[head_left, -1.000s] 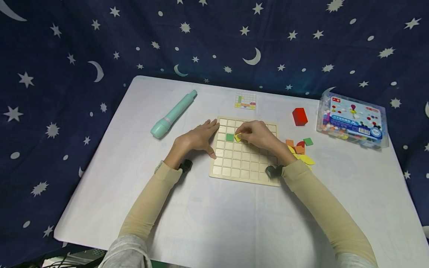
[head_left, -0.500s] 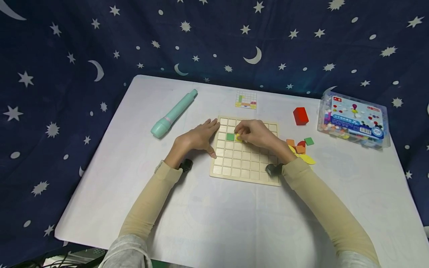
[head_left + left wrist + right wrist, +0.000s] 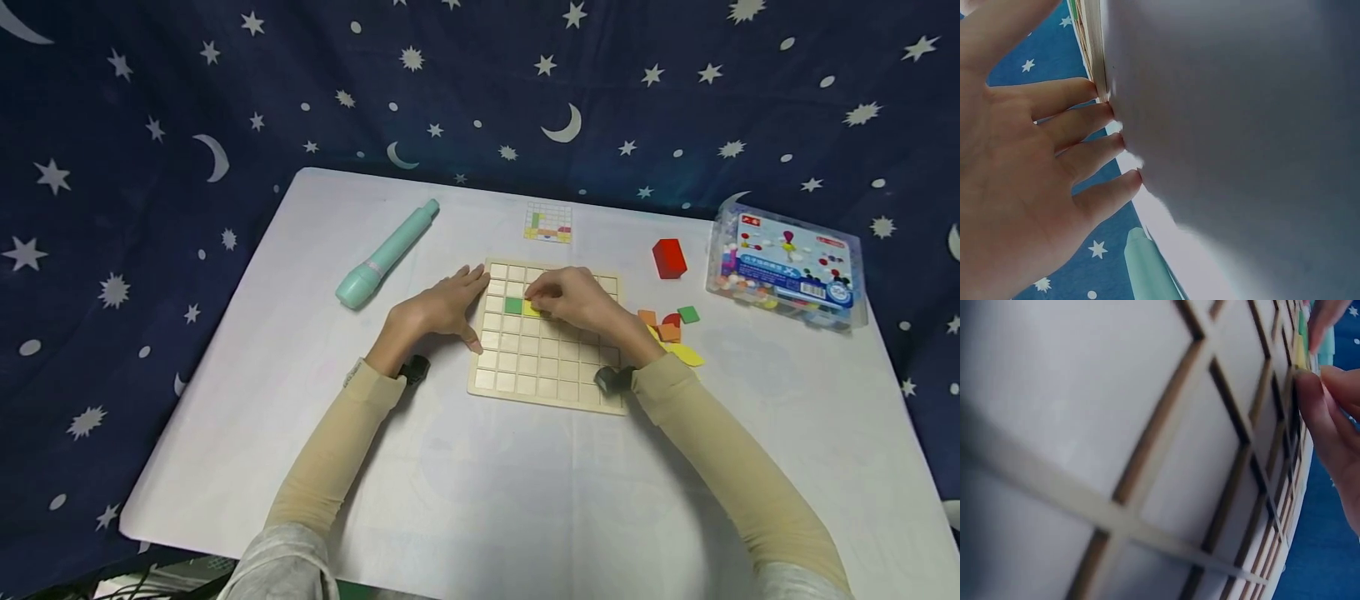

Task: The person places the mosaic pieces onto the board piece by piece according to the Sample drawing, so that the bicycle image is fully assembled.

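Observation:
A wooden grid board (image 3: 517, 365) lies on the table in the head view. A green square tile (image 3: 513, 306) sits in one of its cells. Just right of that is a yellow square tile (image 3: 530, 310), partly covered by the fingers of my right hand (image 3: 576, 300), whose thumb and fingertips hold it down at its cell. In the right wrist view, the yellow tile (image 3: 1299, 352) shows only as a thin strip beside the thumb. My left hand (image 3: 444, 307) rests spread along the board's left edge. Its fingers look straight in the left wrist view, with fingertips on the table near the rim.
Loose orange, red, yellow and green pieces (image 3: 669, 333) lie right of the board. Beyond them are a red block (image 3: 669, 259) and a clear plastic box (image 3: 787, 267). A pattern card (image 3: 548, 222) lies behind the board, and a teal flashlight-shaped object (image 3: 386, 255) at left.
The yellow tile was tilted in my right fingers and now lies flat beside the green one. The left hand has stayed at the board's edge.

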{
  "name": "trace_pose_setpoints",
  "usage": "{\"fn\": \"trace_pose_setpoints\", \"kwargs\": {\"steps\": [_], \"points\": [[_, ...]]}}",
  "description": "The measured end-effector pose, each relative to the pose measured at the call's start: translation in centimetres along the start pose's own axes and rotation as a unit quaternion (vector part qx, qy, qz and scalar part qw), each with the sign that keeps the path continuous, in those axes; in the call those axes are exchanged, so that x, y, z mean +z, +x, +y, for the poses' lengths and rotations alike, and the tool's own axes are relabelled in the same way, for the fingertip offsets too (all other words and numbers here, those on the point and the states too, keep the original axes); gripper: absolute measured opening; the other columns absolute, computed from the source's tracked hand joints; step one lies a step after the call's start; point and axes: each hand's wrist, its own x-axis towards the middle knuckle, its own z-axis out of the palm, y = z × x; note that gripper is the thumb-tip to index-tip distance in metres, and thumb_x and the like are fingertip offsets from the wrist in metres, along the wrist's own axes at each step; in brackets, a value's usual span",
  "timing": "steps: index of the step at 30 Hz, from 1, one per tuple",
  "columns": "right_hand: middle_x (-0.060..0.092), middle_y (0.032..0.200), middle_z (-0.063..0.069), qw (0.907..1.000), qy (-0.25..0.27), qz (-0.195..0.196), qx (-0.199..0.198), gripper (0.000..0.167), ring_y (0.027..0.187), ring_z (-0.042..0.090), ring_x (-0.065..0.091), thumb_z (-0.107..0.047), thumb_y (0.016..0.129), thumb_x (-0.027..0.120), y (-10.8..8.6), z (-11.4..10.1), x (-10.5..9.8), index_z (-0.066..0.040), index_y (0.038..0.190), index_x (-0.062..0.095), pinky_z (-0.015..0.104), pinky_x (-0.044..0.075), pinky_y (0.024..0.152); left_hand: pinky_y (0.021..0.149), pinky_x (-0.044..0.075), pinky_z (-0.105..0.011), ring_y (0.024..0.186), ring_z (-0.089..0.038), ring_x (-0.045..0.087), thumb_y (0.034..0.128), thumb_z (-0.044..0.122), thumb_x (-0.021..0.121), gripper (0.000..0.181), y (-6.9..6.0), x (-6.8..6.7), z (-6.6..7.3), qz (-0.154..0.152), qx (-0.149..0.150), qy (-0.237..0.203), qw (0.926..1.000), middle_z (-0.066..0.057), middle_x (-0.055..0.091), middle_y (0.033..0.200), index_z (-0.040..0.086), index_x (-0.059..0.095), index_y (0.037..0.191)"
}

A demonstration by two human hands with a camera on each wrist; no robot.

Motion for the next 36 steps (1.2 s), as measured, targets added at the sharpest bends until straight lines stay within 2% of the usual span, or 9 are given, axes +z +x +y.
{"fn": "trace_pose_setpoints", "kwargs": {"steps": [8,17,26,31,36], "points": [[0.074,0.107,0.008,0.9987,0.021,0.033,0.031,0.021,0.093,0.026,0.061,-0.016,0.098,0.070,-2.3,0.9,-0.5,-0.011,0.118,0.076,0.037,0.051,0.087,0.131,0.008,-0.049,0.161,-0.030,-0.005,0.0755,0.037,0.092,0.128,-0.1,0.0,-0.2,0.001,0.007,0.000,1.0000,-0.009,-0.003,0.174,0.007,0.007,0.166],[0.071,0.107,0.009,0.9948,0.026,0.077,0.061,0.024,0.092,0.026,0.061,-0.022,0.097,0.073,-5.7,2.6,-1.9,-0.012,0.118,0.076,0.033,0.052,0.078,0.131,0.009,-0.050,0.161,-0.029,-0.005,0.0758,0.034,0.092,0.126,-0.1,-0.2,-0.2,0.000,0.008,-0.011,0.9999,-0.008,-0.003,0.174,0.008,0.008,0.166],[0.073,0.110,0.011,0.9936,0.006,0.088,0.071,0.028,0.091,0.026,0.061,-0.028,0.097,0.073,-8.9,5.0,-4.0,-0.011,0.120,0.075,0.026,0.053,0.071,0.131,0.008,-0.049,0.161,-0.029,-0.005,0.0751,0.034,0.093,0.127,0.1,-0.1,-0.1,0.000,0.010,-0.012,0.9999,-0.008,-0.003,0.174,0.008,0.008,0.166],[0.071,0.108,0.011,0.9914,0.006,0.078,0.105,0.034,0.093,0.026,0.058,-0.033,0.097,0.072,-10.3,6.3,-4.6,-0.011,0.123,0.074,0.023,0.051,0.070,0.131,0.007,-0.048,0.161,-0.029,-0.006,0.0755,0.034,0.092,0.127,0.1,0.0,-0.3,-0.003,0.011,-0.012,0.9999,-0.009,-0.003,0.174,0.007,0.008,0.166],[0.069,0.108,0.012,0.9888,-0.003,0.078,0.127,0.032,0.095,0.026,0.055,-0.029,0.097,0.073,-12.5,7.5,-4.8,-0.009,0.122,0.073,0.019,0.048,0.072,0.131,0.008,-0.049,0.161,-0.030,-0.006,0.0761,0.034,0.092,0.127,0.0,0.0,-0.1,-0.002,0.012,-0.009,0.9999,-0.010,-0.004,0.174,0.007,0.007,0.166]]}}
